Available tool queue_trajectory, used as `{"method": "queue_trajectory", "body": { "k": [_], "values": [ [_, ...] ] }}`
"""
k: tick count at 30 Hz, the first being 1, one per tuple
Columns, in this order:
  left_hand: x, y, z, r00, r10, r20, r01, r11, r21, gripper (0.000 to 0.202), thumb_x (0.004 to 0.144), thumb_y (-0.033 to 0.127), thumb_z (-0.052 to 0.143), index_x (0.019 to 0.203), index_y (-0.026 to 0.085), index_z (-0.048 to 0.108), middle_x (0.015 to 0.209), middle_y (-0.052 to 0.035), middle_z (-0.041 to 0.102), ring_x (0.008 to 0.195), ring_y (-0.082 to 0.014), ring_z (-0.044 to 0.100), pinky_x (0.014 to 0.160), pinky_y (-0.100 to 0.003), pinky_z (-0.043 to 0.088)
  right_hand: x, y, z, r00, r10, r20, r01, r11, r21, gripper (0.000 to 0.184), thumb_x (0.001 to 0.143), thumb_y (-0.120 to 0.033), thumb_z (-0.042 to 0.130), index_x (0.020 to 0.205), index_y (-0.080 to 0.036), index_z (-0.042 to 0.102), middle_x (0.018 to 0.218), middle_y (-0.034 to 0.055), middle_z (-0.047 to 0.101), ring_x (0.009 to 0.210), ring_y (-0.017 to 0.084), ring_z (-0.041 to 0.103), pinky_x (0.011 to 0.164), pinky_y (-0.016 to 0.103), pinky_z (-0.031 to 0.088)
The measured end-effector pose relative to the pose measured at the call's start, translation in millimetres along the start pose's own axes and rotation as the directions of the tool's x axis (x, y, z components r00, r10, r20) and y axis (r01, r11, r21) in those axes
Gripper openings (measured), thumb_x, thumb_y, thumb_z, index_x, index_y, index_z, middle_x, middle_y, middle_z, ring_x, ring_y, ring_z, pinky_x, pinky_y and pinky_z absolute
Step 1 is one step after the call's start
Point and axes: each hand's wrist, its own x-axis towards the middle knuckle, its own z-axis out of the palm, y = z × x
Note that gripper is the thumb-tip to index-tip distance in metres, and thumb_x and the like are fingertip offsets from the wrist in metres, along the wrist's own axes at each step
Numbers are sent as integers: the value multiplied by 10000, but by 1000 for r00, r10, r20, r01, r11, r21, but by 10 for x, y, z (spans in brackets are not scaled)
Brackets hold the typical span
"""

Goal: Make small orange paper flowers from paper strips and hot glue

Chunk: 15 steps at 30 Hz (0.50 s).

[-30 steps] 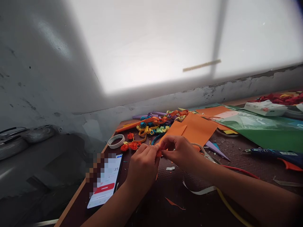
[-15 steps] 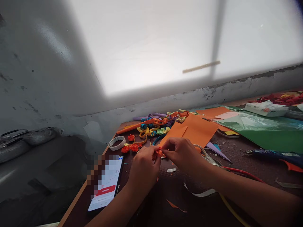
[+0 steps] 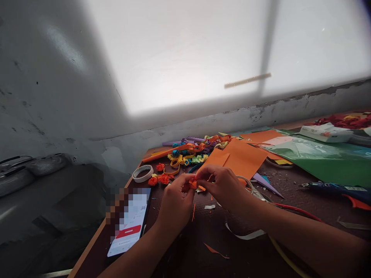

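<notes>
Between my two hands is a small folded piece of orange paper (image 3: 192, 183). My left hand (image 3: 177, 199) pinches it from the left with thumb and fingertips. From the right, the thumb and forefinger of my right hand (image 3: 224, 185) close on its upper edge; the fingers partly hide it. Just behind my hands lie orange paper sheets (image 3: 243, 154). Left of them are orange paper flowers (image 3: 164, 179) and a roll of tape (image 3: 143, 173). Scissors (image 3: 257, 195) are partly hidden behind my right wrist.
A lit phone (image 3: 130, 222) lies at the table's left edge. Paper curls and flowers (image 3: 188, 154) pile up at the back. To the right are a dark blue glue gun (image 3: 336, 190), green sheets (image 3: 324, 164) and a tissue pack (image 3: 326, 133). Paper scraps (image 3: 216, 251) lie in front.
My fingers have shifted slightly around the orange paper, and more of it shows between them. My right hand has tilted a little. The rest of the table looks the same.
</notes>
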Motion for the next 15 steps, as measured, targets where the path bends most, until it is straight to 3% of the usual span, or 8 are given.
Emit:
{"method": "queue_trajectory", "body": {
  "k": [2,5,10,15],
  "values": [
    [-5,16,7,999,-6,42,5,1000,9,236,886,226,608,1108,206,687,1049,-48,757,914,-212,712,833,-339,537,2,13,5,1000,-22,-10,22,1000,-18,93,849,-112,711,855,-204,719,836,-12,726,760,151,655,707,270,469],
    [-12,51,21,995,-18,101,21,1000,-21,334,862,286,672,1184,203,637,1110,-57,732,983,-224,702,900,-363,537,-8,34,1,986,-156,-51,147,979,-138,137,856,-61,695,826,-194,703,861,2,712,826,166,652,741,277,464],
    [3,60,46,990,-52,132,83,966,-243,237,885,267,639,1099,169,618,1085,-80,715,990,-213,695,907,-353,545,-37,59,-15,892,-451,-7,415,827,-381,148,892,-34,642,838,-170,664,826,31,667,814,193,600,712,300,436],
    [10,68,43,988,-100,120,137,926,-351,201,885,238,622,1065,152,602,1032,-83,716,978,-205,687,861,-323,532,-30,46,-31,835,-549,37,514,755,-408,113,949,-86,592,932,-162,673,880,54,671,832,201,577,725,313,445]
  ]
}}
